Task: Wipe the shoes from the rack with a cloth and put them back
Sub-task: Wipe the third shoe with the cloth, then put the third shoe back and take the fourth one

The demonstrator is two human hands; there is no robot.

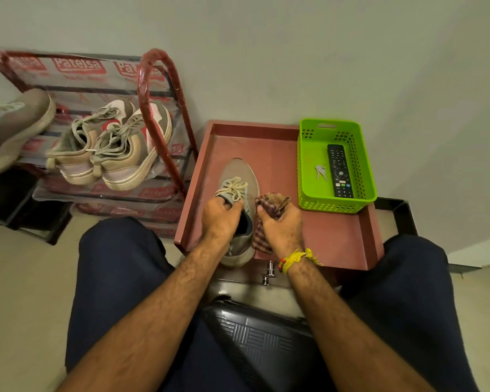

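The rack (159, 114) stood far left of the left hand (219, 219), which grasped the grey shoe (239, 176) lying within the tray's raised rim (194, 176). Beside it, the right hand (280, 224) clenched the cloth (270, 206); bare tray floor lay beyond.

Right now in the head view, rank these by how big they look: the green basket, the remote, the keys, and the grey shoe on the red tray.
Largest to smallest as they look:
1. green basket
2. grey shoe, though hands hide part of it
3. remote
4. keys
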